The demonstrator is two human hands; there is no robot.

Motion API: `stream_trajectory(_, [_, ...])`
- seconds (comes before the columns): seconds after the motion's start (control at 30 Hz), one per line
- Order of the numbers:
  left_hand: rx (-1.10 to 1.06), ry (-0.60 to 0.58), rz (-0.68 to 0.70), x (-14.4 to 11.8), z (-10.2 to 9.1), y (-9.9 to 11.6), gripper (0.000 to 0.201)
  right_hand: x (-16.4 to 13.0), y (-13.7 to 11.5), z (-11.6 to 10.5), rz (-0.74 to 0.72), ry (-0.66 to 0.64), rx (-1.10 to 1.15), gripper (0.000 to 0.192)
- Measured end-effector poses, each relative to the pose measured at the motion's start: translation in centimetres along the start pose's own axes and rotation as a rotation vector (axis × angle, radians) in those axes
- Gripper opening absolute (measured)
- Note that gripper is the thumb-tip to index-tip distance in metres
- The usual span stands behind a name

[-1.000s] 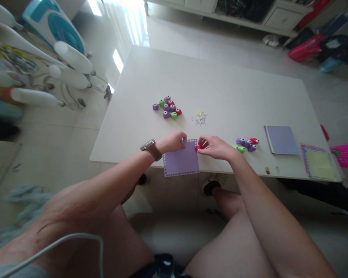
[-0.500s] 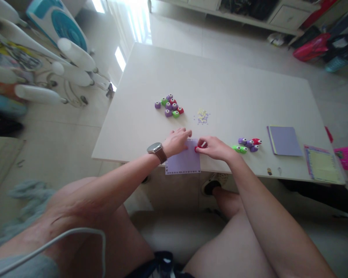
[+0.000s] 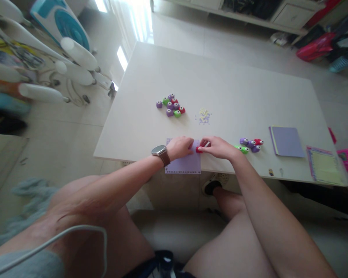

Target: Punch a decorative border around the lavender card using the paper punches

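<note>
A sheet of purple paper [image 3: 182, 166] lies at the table's front edge, its near side overhanging and lined with a row of small punched holes. My left hand [image 3: 180, 147], a watch on its wrist, rests on the sheet with fingers curled down against it. At the sheet's right edge, my right hand [image 3: 216, 146] grips a small red craft punch [image 3: 199, 149] between thumb and fingers. The punch sits over the paper's edge; my fingers partly cover it. Beyond the hands is a scatter of tiny yellow and purple punched bits [image 3: 204, 116].
Several purple, green and red punches [image 3: 170, 105] are grouped at the left, and more punches [image 3: 251, 143] lie to the right. Further right are a stack of purple paper [image 3: 287, 141] and bordered yellow sheets [image 3: 326, 166]. Two tiny items lie by the white table's [image 3: 234, 88] front edge.
My left hand has drawn back slightly toward me, its fingers curling from a spread pose, uncovering the sheet's far edge. My right hand keeps the red punch at the right edge.
</note>
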State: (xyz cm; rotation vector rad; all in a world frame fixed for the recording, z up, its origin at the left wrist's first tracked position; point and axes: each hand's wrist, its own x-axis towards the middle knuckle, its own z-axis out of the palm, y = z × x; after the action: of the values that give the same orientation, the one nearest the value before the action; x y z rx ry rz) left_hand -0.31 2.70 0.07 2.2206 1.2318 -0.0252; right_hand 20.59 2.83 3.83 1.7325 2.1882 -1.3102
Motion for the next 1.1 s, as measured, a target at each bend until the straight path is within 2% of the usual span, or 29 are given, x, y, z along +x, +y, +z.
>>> stream_trajectory(0.67, [-0.029,-0.01,0.032,0.2,0.0,-0.2,0.017,0.2,-0.5,0.3,0.029,0.011,0.038,0.013])
stream_trajectory(0.77, [-0.024,-0.033,0.027,0.3,-0.3,0.0,0.027,0.5,-0.3,0.5,0.055,0.026,0.042,0.014])
stream_trajectory(0.97, [-0.04,-0.091,-0.064,0.6,-0.9,0.9,0.066,1.2,0.0,0.8,0.135,0.065,0.006,0.018])
stream_trajectory(1.1, [0.007,-0.077,-0.088,0.6,-1.1,1.6,0.07,1.5,0.0,0.8,0.172,0.084,-0.021,0.022])
